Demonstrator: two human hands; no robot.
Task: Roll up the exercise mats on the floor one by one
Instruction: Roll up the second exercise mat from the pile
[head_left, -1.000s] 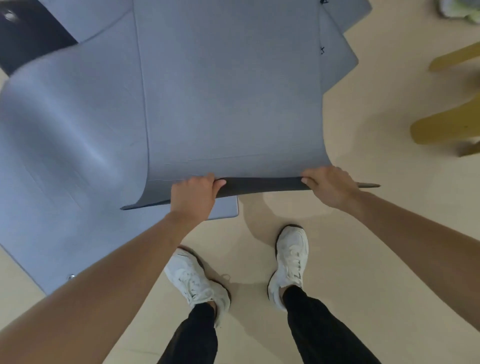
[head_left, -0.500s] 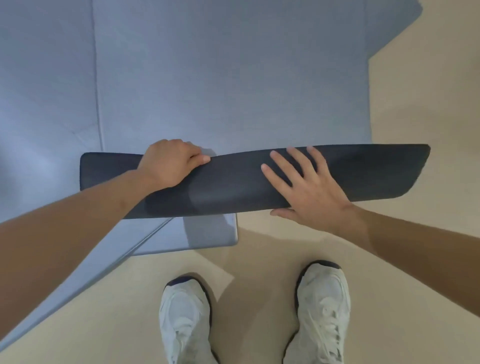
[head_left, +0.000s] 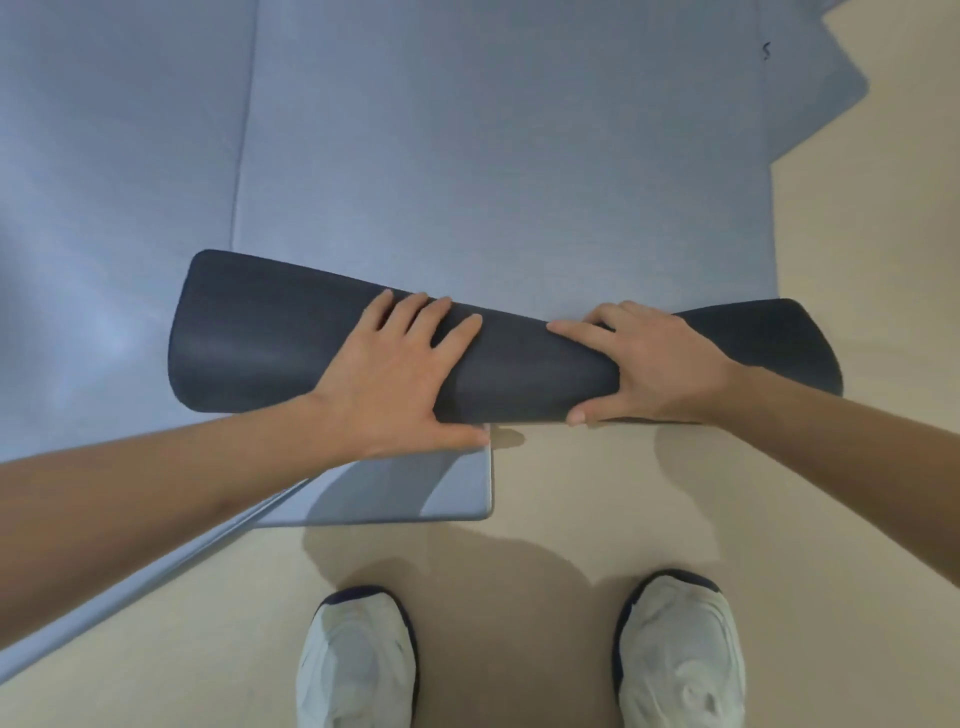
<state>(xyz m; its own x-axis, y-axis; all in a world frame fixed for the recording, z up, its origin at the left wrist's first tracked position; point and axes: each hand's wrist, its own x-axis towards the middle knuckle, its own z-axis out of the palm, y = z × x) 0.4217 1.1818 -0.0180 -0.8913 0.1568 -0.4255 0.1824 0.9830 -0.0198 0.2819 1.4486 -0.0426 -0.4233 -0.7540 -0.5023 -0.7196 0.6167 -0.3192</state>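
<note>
Straight left hand (head_left: 395, 374) fingers (head_left: 457, 332) press mat roll (head_left: 249, 338); right hand (head_left: 660, 364) fingers grip it

**Q:** Position of the left hand?
**A:** Left hand (head_left: 400, 374) lies palm down on the mat (head_left: 260, 338), fingers (head_left: 410, 317) straight and slightly spread. The forearm enters from the lower left.

**Q:** And the right?
**A:** Right hand (head_left: 654, 364) clasps the same mat, fingers curved over its top, thumb at the near side. The forearm enters from the right.

Smooth beige floor (head_left: 857, 260) (matte, evenly lit), soft shadows toward the near edge
</note>
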